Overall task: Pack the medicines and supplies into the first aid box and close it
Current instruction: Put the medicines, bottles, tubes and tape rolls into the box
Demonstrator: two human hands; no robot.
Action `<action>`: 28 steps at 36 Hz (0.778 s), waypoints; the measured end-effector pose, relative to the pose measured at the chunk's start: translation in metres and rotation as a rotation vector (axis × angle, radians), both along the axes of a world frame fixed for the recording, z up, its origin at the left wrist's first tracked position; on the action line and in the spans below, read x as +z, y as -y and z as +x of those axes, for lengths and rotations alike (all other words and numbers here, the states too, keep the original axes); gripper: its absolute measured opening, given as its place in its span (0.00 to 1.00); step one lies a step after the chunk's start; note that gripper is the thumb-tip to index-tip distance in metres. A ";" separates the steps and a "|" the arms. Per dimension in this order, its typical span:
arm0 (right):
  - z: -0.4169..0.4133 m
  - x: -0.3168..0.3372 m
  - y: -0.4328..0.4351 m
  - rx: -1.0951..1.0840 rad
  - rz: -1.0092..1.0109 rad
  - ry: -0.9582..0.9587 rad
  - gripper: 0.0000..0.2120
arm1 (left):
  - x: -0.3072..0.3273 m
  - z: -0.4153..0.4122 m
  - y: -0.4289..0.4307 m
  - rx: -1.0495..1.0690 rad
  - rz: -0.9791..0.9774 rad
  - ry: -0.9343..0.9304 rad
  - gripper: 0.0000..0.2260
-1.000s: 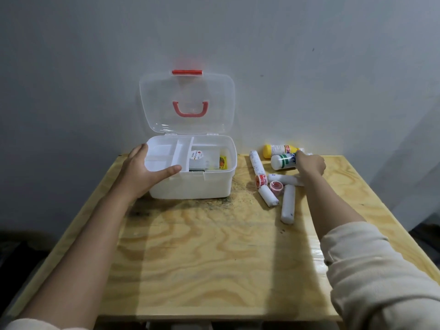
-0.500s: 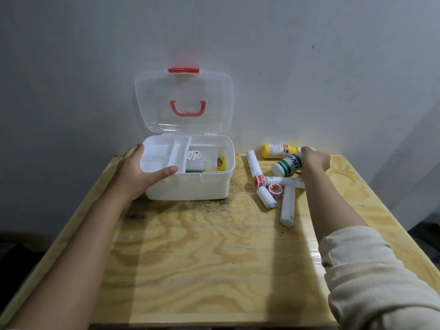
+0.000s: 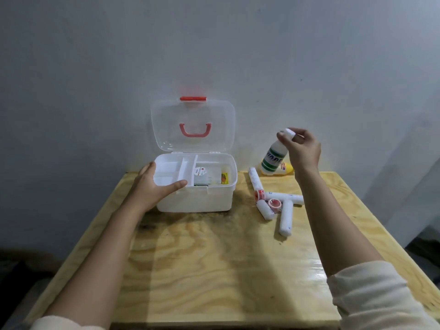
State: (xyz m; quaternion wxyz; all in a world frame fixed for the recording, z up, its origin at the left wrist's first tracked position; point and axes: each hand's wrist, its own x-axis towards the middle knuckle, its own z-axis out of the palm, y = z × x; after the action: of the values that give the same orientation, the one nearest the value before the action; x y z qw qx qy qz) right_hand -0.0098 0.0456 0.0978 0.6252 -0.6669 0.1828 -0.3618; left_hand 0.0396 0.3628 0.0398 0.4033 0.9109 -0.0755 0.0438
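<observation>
The first aid box (image 3: 195,184) is sitting open at the back of a wooden table (image 3: 214,270), just in front of a grey wall (image 3: 95,55), with its clear lid (image 3: 192,125) standing upright and showing a red handle (image 3: 195,130) and a red latch (image 3: 193,98). The fingertips (image 3: 282,136) of the right hand (image 3: 301,150) are pinching the white cap of a white bottle with green bands (image 3: 273,158), which is hanging tilted in the air to the right of the box, above the table's far edge. Behind that bottle a yellow bottle (image 3: 287,168) is lying on its side against the wall. The left hand (image 3: 152,186) is gripping the box's left front corner, thumb lying along the rim and fingers wrapping around the side. Inside the box, a divided white tray is filling the left part, and a small packet with a round label (image 3: 200,172) is lying on the right. On the table right of the box, several white bandage rolls (image 3: 285,217) are lying in a loose cluster, touching one another, with a small pink tape roll (image 3: 275,204) among them. A cream sleeve (image 3: 376,296) is covering the right forearm near the camera.
</observation>
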 end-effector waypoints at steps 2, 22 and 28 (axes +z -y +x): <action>-0.003 0.015 -0.013 0.080 -0.020 0.078 0.14 | 0.000 0.000 -0.001 -0.009 -0.012 -0.002 0.56; 0.013 -0.009 -0.112 0.565 -0.318 -0.135 0.16 | -0.011 0.009 -0.004 -0.063 -0.075 0.020 0.45; 0.018 -0.020 -0.118 0.591 -0.363 -0.174 0.18 | -0.013 0.011 -0.007 -0.084 -0.084 0.026 0.46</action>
State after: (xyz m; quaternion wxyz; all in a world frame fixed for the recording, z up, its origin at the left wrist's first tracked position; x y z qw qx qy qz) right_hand 0.0079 0.1632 0.0774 0.5564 -0.8194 -0.0327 -0.1339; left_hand 0.0510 0.3696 0.0271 0.4415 0.8886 -0.1172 0.0417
